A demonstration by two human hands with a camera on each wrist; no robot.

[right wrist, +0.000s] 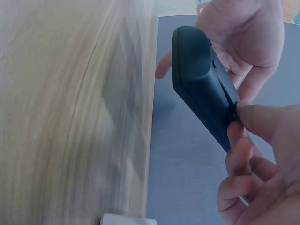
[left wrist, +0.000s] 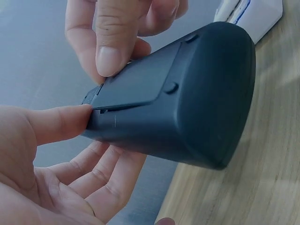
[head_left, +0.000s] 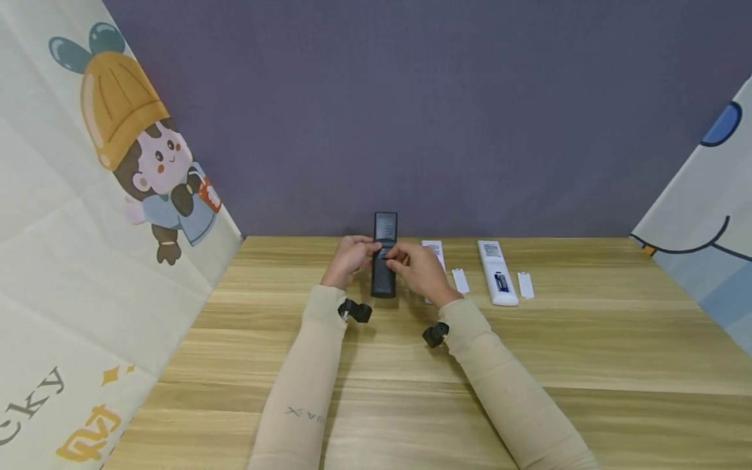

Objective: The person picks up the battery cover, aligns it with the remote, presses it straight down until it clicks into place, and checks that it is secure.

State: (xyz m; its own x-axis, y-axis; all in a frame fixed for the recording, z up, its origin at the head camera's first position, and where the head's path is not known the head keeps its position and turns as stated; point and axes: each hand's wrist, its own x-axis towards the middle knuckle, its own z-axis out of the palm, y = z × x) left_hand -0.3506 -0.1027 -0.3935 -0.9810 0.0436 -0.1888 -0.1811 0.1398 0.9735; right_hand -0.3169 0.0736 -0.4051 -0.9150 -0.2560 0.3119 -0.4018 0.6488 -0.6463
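Observation:
A black remote control (head_left: 384, 282) is held up off the table, its back turned toward the head camera. My left hand (head_left: 348, 261) grips it from the left, thumb along the side edge and fingers underneath. On its back, the black battery cover (left wrist: 140, 79) sits slightly raised, with a thin gap along one side in the left wrist view. My right hand (head_left: 422, 267) pinches the cover's end between thumb and index finger. Whatever lies under the cover is hidden.
To the right lie a white remote (head_left: 433, 247), partly behind my right hand, and another white remote (head_left: 495, 271) with batteries (head_left: 501, 282) showing. Beside them are two loose white covers, a nearer one (head_left: 461, 281) and a farther one (head_left: 525, 285). A dark wall (head_left: 435, 117) rises behind the table (head_left: 388, 405).

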